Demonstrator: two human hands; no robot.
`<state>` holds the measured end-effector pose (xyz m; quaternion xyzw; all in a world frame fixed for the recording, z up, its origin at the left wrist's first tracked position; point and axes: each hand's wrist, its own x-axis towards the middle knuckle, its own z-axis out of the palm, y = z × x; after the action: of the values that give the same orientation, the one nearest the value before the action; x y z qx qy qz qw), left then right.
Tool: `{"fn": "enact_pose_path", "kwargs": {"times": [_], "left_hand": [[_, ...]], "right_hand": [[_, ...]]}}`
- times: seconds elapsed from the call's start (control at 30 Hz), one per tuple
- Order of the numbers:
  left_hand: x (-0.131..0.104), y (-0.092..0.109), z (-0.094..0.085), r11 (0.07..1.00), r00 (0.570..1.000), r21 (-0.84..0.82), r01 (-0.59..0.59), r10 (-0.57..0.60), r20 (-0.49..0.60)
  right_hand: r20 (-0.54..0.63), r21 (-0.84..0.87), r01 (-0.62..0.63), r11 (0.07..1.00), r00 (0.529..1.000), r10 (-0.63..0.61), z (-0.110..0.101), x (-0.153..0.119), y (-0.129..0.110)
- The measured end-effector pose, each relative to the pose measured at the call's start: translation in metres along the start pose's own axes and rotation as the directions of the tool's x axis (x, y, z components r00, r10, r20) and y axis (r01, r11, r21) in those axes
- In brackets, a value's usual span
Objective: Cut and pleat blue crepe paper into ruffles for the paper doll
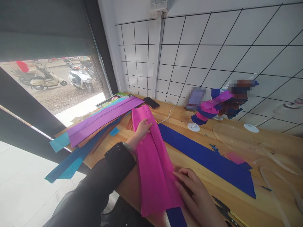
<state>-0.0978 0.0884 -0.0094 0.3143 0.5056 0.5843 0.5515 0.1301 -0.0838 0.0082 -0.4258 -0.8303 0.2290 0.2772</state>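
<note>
The left hand (142,130) lies with its fingers bent on the upper part of a long, folded strip of bright pink paper (155,164); whether it pinches the strip I cannot tell. The right hand (193,189) is partly open, its fingertips touching the strip's right edge near the lower end. The strip slants across the near edge of the wooden bench (196,166), a dark blue piece (176,217) showing from under its bottom end. Just right of it lies a long, flat dark blue strip (205,157), and black-handled scissors (228,212) lie beside the right hand. To the left, purple, brown, blue and teal strips (101,121) overlap past the bench's left edge. Toward the wall are a black phone (151,102) and a ruffled pink-and-blue paper piece (210,108).
</note>
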Motion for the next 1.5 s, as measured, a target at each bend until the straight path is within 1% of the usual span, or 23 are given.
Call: {"fn": "enact_pose_path", "kwargs": {"times": [0.1, 0.2, 0.33, 0.5, 0.63, 0.8, 0.87, 1.3, 1.5], "left_hand": [[0.0, -0.001, 0.0, 1.0, 1.0, 0.002, -0.008, 0.008, 0.01], [0.001, -0.001, -0.001, 1.0, 1.0, 0.001, -0.02, 0.02, 0.02], [0.003, -0.003, -0.002, 0.999, 0.999, -0.001, -0.034, 0.034, 0.031], [0.005, -0.006, -0.004, 0.999, 0.998, -0.006, -0.04, 0.04, 0.056], [0.006, -0.011, -0.006, 0.999, 0.996, -0.007, -0.046, 0.046, 0.074], [0.008, -0.014, -0.007, 0.999, 0.997, -0.004, -0.032, 0.032, 0.065], [0.008, -0.013, -0.008, 1.0, 0.998, -0.005, -0.025, 0.026, 0.058], [0.009, -0.014, -0.012, 0.999, 0.991, -0.014, -0.043, 0.044, 0.124], [0.011, -0.015, -0.01, 0.999, 0.995, 0.015, -0.03, 0.028, 0.101]], "right_hand": [[0.013, -0.047, -0.008, 0.999, 1.0, 0.009, 0.002, 0.0, 0.002], [0.031, -0.089, 0.027, 0.996, 0.999, -0.024, 0.002, 0.0, 0.001], [0.059, -0.101, 0.071, 0.992, 0.996, -0.066, 0.0, 0.002, -0.002], [0.059, -0.11, 0.066, 0.992, 0.996, -0.06, -0.001, 0.002, -0.006], [0.064, -0.1, 0.038, 0.994, 0.997, -0.032, 0.002, 0.0, -0.003], [0.064, -0.09, -0.064, 0.994, 0.995, 0.07, 0.004, -0.003, 0.002], [0.075, -0.08, -0.082, 0.993, 0.993, 0.088, 0.003, -0.003, 0.002], [0.14, -0.065, -0.126, 0.99, 0.981, 0.134, 0.003, -0.001, 0.002], [0.122, -0.057, -0.121, 0.991, 0.984, 0.127, 0.002, -0.001, 0.0]]}}
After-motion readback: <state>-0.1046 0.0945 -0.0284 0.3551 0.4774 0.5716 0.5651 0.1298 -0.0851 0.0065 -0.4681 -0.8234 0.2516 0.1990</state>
